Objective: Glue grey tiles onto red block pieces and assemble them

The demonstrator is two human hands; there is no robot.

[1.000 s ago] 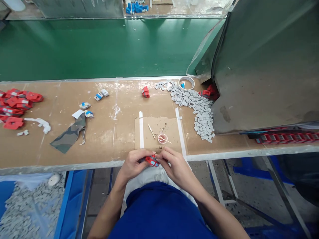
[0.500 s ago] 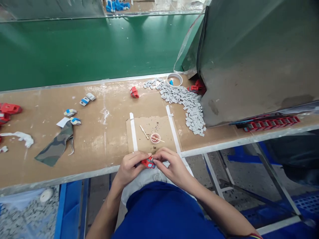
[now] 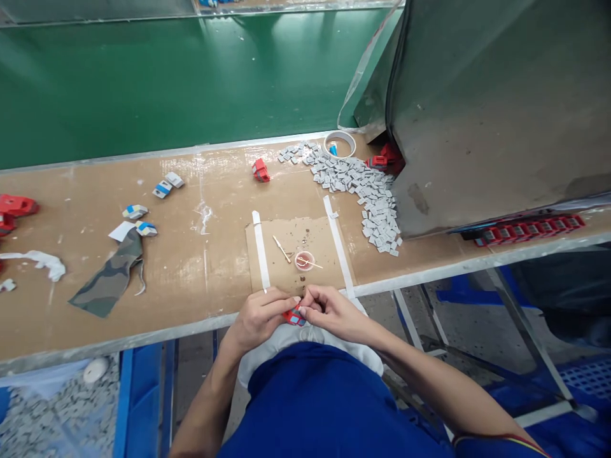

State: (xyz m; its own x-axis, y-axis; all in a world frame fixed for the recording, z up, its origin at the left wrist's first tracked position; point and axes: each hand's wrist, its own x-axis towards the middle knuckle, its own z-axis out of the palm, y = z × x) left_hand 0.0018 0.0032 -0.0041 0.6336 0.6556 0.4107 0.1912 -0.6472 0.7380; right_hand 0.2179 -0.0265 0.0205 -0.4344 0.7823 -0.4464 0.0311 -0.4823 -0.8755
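Head view: clasping blocky red piece (image 3: pixel 294 317) in left hand (image 3: pixel 258 318), with right hand (image 3: pixel 337 313) pinched, hold unclear; facing flat gray tiles (image 3: pixel 380 219) on cardboard-covered bench (image 3: pixel 224 254).

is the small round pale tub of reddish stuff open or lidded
Open: the tub shows no lid; a thin pale stick crosses its rim.

Red-and-grey toy piece (image 3: pixel 294 317), camouflage cloth (image 3: pixel 109 275), pale grey chips (image 3: pixel 379 222), green belt (image 3: pixel 167 89).

left fingers (image 3: pixel 278 308): gripping red piece (image 3: pixel 294 317) | right fingers (image 3: pixel 316 296): at red piece | dish (image 3: pixel 304 270): beyond, stick (image 3: pixel 316 264) across
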